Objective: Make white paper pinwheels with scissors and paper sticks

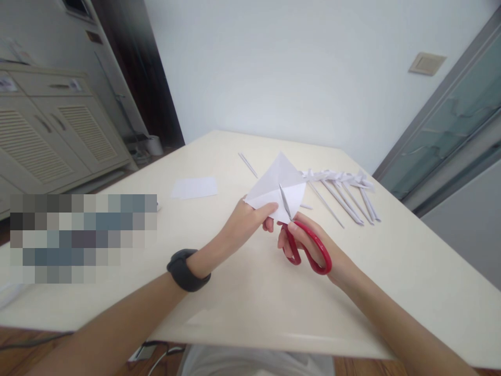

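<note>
Cream surface (242, 292) beside louvred cabinets (58, 141) and a pale wall. Left hand (245, 224) pinches folded white paper (277, 190); right hand (313, 245) grips red scissors (307, 248), blades partly hidden. Left edge is pixelated.

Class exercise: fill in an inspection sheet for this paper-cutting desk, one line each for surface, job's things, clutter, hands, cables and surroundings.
Surface: cream table, glossy.
Job's things: folded white paper; red-handled scissors, blades in the paper.
Clutter: rolled paper sticks; flat paper sheet; lone thin stick.
Hands: left hand pinches the paper; right hand works the scissors.
Cables: cable below the table's near edge.
Surroundings: louvred cabinet; glass door; wall plate.
</note>
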`<action>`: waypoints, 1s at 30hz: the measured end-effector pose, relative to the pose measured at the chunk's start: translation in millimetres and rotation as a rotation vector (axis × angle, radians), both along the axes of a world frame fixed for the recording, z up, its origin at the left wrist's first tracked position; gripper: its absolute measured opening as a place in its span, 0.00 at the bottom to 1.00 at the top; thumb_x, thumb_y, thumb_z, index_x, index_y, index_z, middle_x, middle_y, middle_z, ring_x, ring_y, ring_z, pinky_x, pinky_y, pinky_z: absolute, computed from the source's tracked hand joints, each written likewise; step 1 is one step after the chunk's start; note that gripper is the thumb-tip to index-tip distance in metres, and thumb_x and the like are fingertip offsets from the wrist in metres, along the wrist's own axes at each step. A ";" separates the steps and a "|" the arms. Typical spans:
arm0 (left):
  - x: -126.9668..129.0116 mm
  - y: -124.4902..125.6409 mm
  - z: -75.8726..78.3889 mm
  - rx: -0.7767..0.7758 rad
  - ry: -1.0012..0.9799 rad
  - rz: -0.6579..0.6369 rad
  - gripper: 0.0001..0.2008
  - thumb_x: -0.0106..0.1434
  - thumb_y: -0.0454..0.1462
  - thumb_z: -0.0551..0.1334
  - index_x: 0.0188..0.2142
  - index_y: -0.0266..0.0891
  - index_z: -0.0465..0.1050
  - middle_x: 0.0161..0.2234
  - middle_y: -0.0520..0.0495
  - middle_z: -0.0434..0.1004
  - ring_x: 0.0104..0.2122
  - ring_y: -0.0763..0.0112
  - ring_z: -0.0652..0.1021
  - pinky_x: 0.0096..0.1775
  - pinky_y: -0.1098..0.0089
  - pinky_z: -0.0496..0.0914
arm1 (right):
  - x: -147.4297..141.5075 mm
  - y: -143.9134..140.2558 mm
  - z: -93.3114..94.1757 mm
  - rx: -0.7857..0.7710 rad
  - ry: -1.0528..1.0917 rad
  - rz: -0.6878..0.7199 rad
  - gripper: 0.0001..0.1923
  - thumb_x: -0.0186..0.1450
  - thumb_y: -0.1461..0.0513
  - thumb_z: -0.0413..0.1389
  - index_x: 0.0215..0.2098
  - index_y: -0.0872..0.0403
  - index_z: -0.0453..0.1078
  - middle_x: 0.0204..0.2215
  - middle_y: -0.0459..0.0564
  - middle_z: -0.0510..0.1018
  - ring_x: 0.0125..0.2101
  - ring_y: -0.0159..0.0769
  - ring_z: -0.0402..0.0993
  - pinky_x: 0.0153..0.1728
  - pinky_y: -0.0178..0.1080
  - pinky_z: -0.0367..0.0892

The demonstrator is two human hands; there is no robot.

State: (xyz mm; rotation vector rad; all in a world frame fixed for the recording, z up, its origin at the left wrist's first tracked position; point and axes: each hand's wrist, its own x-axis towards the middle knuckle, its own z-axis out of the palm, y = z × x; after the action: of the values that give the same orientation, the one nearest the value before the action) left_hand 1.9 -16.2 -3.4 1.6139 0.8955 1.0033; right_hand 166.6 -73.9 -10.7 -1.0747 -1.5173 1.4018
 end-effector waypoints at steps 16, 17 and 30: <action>0.7 -1.9 -0.1 -0.006 -0.024 -0.015 0.10 0.58 0.34 0.54 0.21 0.37 0.65 0.17 0.52 0.66 0.20 0.75 0.69 0.27 0.74 0.66 | -1.0 -0.2 1.3 0.004 0.005 -0.005 0.14 0.65 0.51 0.50 0.44 0.50 0.63 0.28 0.46 0.71 0.22 0.29 0.64 0.25 0.35 0.62; 0.7 -1.8 -0.5 -0.005 -0.020 -0.016 0.10 0.58 0.34 0.54 0.21 0.37 0.65 0.17 0.52 0.66 0.20 0.75 0.69 0.27 0.74 0.66 | -1.3 -0.4 1.7 0.006 0.008 -0.006 0.14 0.65 0.51 0.50 0.44 0.50 0.64 0.28 0.45 0.70 0.22 0.29 0.64 0.25 0.35 0.62; 1.8 -1.5 -0.7 0.013 0.011 -0.012 0.11 0.58 0.34 0.54 0.20 0.37 0.65 0.16 0.53 0.66 0.20 0.75 0.69 0.27 0.73 0.67 | -1.4 -0.4 2.0 0.008 0.012 0.001 0.15 0.65 0.50 0.51 0.42 0.51 0.64 0.28 0.46 0.72 0.21 0.28 0.63 0.24 0.35 0.62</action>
State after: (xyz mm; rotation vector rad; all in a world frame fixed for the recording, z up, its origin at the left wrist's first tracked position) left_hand 3.7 -17.7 -4.1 1.6360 0.8871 0.9943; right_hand 165.2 -74.4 -8.6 -1.0589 -1.5138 1.3988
